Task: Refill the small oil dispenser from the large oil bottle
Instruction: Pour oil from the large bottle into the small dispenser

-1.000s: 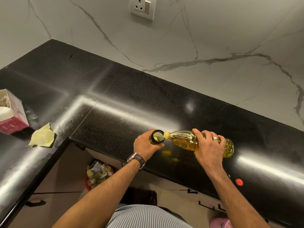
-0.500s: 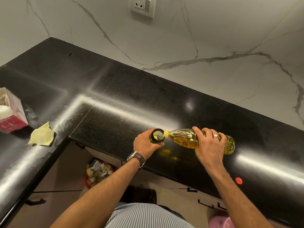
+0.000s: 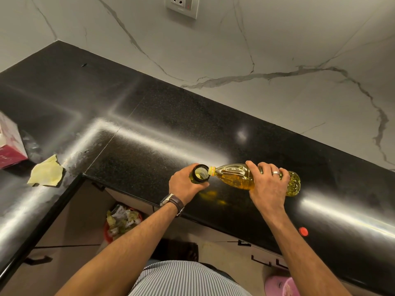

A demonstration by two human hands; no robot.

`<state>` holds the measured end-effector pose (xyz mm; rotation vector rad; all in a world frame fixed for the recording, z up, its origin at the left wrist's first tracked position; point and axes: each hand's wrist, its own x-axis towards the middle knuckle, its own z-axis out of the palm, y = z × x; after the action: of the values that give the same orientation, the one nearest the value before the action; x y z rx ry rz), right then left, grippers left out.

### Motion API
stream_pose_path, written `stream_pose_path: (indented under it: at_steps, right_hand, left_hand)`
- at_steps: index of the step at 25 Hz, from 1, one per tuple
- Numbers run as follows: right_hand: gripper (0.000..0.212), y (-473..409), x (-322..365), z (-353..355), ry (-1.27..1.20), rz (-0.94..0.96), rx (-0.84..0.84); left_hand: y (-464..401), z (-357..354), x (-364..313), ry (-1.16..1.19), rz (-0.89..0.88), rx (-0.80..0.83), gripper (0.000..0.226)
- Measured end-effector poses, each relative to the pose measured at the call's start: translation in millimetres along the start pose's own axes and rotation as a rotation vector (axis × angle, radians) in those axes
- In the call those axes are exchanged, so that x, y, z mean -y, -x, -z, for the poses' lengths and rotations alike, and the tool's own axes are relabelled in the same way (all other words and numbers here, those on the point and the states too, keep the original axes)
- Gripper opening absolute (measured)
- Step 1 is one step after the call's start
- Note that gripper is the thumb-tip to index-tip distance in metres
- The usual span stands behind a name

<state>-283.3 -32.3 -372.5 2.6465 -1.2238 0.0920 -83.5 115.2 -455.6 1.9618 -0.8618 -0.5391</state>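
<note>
The small oil dispenser [image 3: 200,174], a dark green glass bottle with an open mouth, stands on the black counter [image 3: 149,129] near its front edge. My left hand [image 3: 185,184] grips its body from the near side. The large clear plastic oil bottle [image 3: 235,176], filled with yellow oil, lies tipped almost level, its yellow-ringed neck at the dispenser's mouth. My right hand [image 3: 267,186] holds that bottle round its middle, a ring on one finger. A red cap [image 3: 303,231] lies on the counter at the right, near the front edge.
A pink box [image 3: 10,144] and a crumpled yellow cloth [image 3: 46,174] sit on the counter's left wing. A wall socket [image 3: 182,6] is on the marble backsplash. Below the counter a red bin of waste [image 3: 121,221] stands on the floor.
The large bottle's base has risen slightly, so it tips a bit more toward the dispenser. Both hands keep their grips and places.
</note>
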Motion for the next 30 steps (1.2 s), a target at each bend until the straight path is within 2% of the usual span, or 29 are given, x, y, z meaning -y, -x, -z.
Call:
stream_pose_path:
  at_steps: [30]
  right_hand:
    - [0.082, -2.4, -1.2, 0.5, 0.023, 0.016, -0.021]
  left_hand:
    - [1.4, 1.3, -1.6, 0.006, -0.002, 0.0, 0.056]
